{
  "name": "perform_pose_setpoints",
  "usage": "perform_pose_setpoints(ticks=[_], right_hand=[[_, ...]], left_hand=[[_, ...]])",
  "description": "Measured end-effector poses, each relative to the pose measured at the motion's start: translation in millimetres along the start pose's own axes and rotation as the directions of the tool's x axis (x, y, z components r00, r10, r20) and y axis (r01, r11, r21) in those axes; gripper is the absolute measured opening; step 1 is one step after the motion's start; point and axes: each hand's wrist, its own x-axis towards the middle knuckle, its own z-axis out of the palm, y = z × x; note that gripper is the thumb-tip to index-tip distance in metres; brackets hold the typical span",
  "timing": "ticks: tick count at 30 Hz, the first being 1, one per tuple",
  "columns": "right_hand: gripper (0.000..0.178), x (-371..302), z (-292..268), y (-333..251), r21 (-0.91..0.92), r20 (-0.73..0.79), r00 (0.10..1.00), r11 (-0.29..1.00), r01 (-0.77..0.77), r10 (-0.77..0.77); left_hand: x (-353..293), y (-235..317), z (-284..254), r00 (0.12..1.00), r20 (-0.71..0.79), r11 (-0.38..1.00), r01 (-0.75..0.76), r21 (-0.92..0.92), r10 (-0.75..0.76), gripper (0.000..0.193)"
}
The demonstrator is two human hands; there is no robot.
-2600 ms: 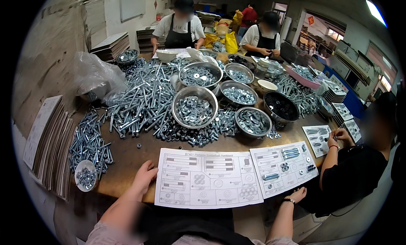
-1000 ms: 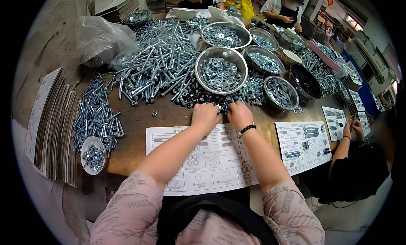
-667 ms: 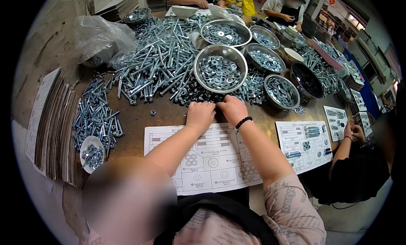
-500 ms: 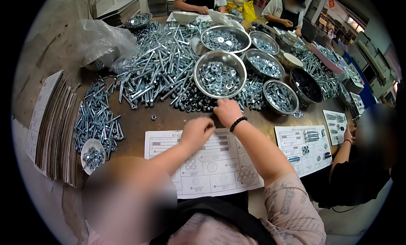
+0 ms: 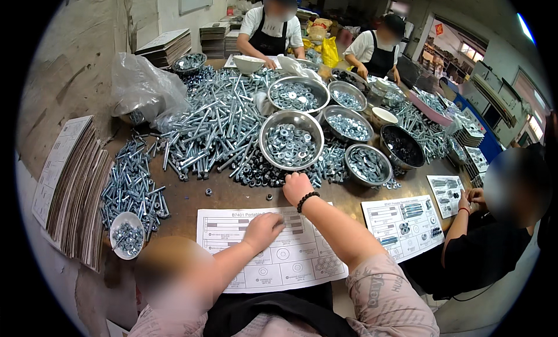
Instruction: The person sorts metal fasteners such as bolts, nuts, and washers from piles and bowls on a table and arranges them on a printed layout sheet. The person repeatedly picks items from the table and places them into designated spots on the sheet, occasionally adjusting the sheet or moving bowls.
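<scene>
A printed sheet (image 5: 232, 268) with part outlines lies in front of me. My left hand (image 5: 265, 230) is low over its upper middle, fingers curled together; whatever they hold is hidden. Beyond the sheet, my right hand (image 5: 297, 187), with a black bead bracelet (image 5: 307, 201) at the wrist, reaches the near edge of a heap of dark nuts (image 5: 256, 175). Its fingers are bent down and closed, their tips hidden. Just past it stands a steel bowl of washers (image 5: 290, 145). One loose nut (image 5: 269, 197) sits on the table left of that hand.
Long bolts (image 5: 215, 122) form a big heap behind. Shorter bolts (image 5: 131, 177), a white dish of small hardware (image 5: 127, 235) and stacked cards (image 5: 75, 191) are left. More bowls (image 5: 369, 164) and a second sheet (image 5: 401, 220) lie right. A co-worker (image 5: 494, 226) sits right; two others stand opposite.
My left hand has moved away from my right one and down over the sheet. My right hand stays by the nuts, its fingers bent lower. The view has tilted up.
</scene>
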Motion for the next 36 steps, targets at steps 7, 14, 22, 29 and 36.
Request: perform_pose_setpoints(ticks=[7,14,22,29,36], right_hand=[[0.010,-25.2,-17.2,17.7,0.736,-0.088,0.939,0.657,-0.164,0.333],[0.018,-88.8,-1.0,39.5,0.935,0.168,0.923,0.242,-0.260,0.346],[0.020,-150.5,13.4,47.0,0.867,0.192,0.902,0.364,-0.341,0.388],[0.021,-165.1,24.8,37.6,0.878,0.218,0.863,0.294,-0.377,0.457],[0.017,-164.1,28.9,33.6,0.886,0.176,0.851,0.297,-0.356,0.494]], left_hand=[[-1.5,-0.1,1.1,1.000,-0.024,1.000,0.001,0.017,-0.001,0.015],[-2.1,1.3,3.7,0.995,-0.040,0.994,-0.088,0.064,0.090,0.015],[-1.8,-0.2,8.3,0.982,-0.017,0.962,-0.183,0.202,0.190,0.017],[2.3,5.5,21.3,0.986,-0.004,0.959,-0.162,0.231,0.167,0.017],[19.7,32.8,61.6,0.978,-0.054,0.965,-0.190,0.183,0.203,0.017]])
